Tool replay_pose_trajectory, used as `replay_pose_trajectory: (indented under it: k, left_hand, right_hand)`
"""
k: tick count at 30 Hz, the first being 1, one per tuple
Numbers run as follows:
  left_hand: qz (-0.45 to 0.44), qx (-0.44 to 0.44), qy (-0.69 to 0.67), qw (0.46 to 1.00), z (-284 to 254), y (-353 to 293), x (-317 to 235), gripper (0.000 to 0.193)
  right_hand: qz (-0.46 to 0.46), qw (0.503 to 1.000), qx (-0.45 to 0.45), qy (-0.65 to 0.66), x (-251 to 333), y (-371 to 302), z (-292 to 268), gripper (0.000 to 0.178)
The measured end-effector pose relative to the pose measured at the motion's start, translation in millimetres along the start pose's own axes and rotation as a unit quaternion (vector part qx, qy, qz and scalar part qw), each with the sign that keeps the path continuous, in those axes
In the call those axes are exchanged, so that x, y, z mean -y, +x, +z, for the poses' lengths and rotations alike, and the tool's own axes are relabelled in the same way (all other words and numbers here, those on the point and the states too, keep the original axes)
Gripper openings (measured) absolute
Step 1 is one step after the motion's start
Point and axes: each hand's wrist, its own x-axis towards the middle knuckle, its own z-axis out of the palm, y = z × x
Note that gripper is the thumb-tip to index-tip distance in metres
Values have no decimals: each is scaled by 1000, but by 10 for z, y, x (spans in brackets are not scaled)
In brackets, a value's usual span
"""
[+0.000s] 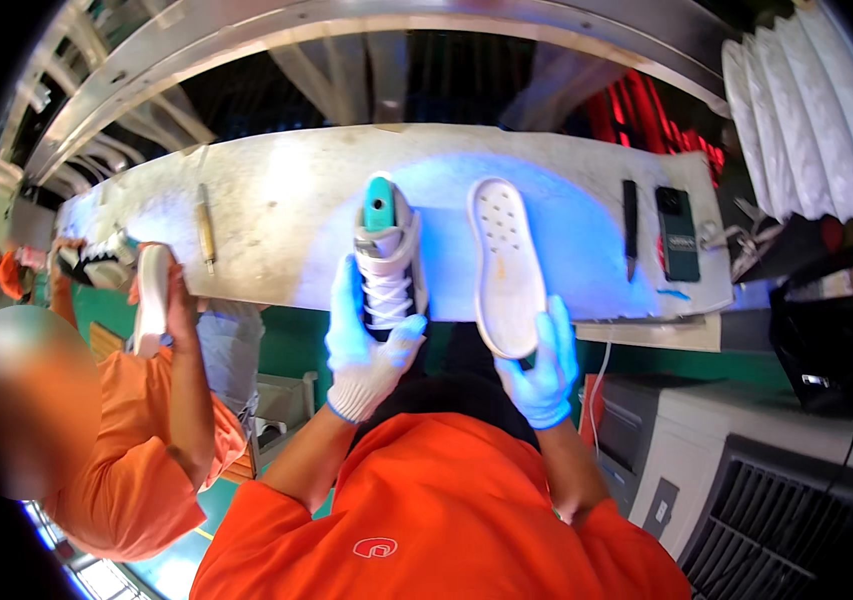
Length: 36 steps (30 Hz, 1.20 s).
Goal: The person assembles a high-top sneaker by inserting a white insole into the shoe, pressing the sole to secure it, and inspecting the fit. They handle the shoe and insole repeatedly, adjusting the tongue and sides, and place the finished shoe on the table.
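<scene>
My gloved left hand (368, 352) grips the heel end of a sneaker upper (383, 262). The upper is grey and white, with white laces and a teal tongue, and its laced side faces up. In my right hand (544, 368), also gloved, is a white shoe sole (507, 268). My fingers and thumb close on its near end. Small holes dot the sole's far half, and a raised rim runs round it. The two pieces are side by side and apart, over the near part of the worktable (276, 235), under blue light.
A black-handled knife (630, 230) and a dark phone (677, 234) lie at the table's right end. A yellow-handled tool (205, 228) lies left of centre. On the left, a co-worker in orange (146, 440) holds another shoe and sole. A white ribbed duct (811, 115) hangs at the far right.
</scene>
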Motion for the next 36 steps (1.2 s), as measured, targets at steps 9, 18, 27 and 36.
replay_pose_trajectory:
  k: [9, 18, 27, 36]
  left_hand:
    - [212, 2, 209, 955, -61, -493, 262, 105]
    - [187, -7, 179, 966, 29, -60, 55, 80]
    - [295, -103, 210, 927, -21, -32, 320, 75]
    - [287, -346, 212, 868, -1287, 92, -267, 90]
  right_hand:
    - [-7, 999, 5, -33, 60, 73, -23, 76]
    - [48, 992, 68, 93, -229, 852, 235, 52]
    - [9, 996, 91, -7, -413, 787, 504, 53]
    - [-7, 997, 79, -19, -470, 796, 528, 53]
